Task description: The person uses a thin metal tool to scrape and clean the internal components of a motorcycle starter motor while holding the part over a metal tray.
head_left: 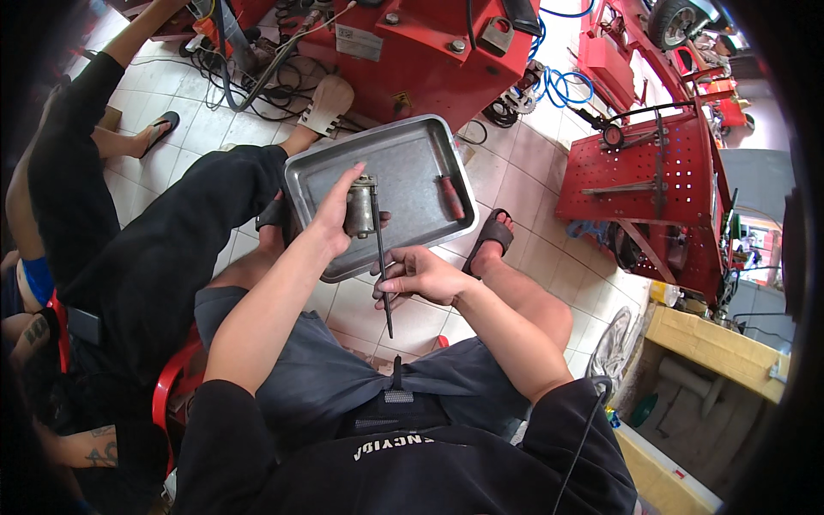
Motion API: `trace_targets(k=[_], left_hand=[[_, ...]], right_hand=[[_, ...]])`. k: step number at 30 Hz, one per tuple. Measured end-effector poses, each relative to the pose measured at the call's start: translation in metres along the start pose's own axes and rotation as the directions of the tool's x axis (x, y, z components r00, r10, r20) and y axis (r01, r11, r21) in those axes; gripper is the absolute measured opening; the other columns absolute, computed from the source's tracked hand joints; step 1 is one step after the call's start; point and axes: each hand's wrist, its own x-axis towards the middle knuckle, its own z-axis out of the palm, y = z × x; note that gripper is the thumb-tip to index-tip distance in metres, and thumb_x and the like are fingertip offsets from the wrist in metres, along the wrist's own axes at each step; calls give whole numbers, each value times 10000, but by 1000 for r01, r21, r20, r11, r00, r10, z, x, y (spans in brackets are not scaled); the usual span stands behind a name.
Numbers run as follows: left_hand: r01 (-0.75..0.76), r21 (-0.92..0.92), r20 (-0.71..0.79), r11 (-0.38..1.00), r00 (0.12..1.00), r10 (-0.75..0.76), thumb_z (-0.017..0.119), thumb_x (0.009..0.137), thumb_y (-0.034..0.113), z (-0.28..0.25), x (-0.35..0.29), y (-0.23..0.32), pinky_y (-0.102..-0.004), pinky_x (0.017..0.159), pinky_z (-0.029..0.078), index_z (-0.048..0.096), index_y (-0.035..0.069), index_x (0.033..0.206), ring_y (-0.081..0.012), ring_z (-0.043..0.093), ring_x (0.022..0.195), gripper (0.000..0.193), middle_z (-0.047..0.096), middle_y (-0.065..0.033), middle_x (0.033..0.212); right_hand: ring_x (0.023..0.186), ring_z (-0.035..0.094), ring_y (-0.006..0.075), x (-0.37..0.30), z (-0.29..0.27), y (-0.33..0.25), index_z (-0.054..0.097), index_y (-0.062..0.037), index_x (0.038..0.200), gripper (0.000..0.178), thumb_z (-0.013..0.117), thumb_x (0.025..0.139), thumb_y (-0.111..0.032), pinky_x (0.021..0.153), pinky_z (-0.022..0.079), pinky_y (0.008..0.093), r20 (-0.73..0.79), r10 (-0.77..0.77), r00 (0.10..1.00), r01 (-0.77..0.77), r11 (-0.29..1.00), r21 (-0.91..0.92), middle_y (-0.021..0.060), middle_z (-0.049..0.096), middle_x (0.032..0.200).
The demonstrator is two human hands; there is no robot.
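Observation:
My left hand (330, 216) is closed around a dull metal cylinder (361, 211) with end plates, held upright over the tray. In my right hand (424, 275), thumb and fingers pinch a long thin black rod (381, 242). Its upper part runs along the right side of the cylinder; whether the two touch I cannot tell. The rod's narrow lower end points toward my lap. Beneath both hands is a grey metal tray (412, 159), and a red-handled tool (450, 197), probably a screwdriver, lies in its right side.
Beyond the tray stands a red machine (421, 64) with cables (257, 86) on the tiled floor. A red perforated rack (639, 172) holding tools is at the right. Close on my left sits another person in black trousers (172, 232), beside a red chair (169, 386).

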Motion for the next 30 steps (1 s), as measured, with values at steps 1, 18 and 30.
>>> trace_targets(k=[1, 18, 30], left_hand=[[-11, 5, 2, 1000, 1000, 11, 669, 850, 588, -2, 1, -1, -458, 740, 585, 562, 94, 1035, -315, 691, 761, 538, 573, -60, 863], [-170, -10, -54, 985, 984, 169, 657, 871, 568, 1, -1, 0, -399, 651, 601, 567, 43, 987, -293, 704, 690, 545, 601, -91, 801], [-56, -48, -34, 997, 998, 54, 649, 858, 601, 0, -1, -1, -427, 709, 600, 553, 66, 1041, -308, 705, 723, 574, 596, -99, 861]], right_hand=[[925, 704, 223, 2, -2, 2, 528, 55, 1199, 357, 698, 916, -84, 753, 600, 307, -26, 23, 999, -25, 998, -51, 139, 675, 1032], [850, 682, 171, 3, -1, 5, 549, 43, 1155, 348, 733, 888, -82, 710, 610, 291, -107, -17, 994, -1, 986, -168, 89, 661, 946], [875, 702, 162, 3, -4, 5, 543, 14, 1155, 329, 720, 911, -119, 726, 594, 267, -97, -25, 995, 10, 988, -153, 76, 681, 946]])
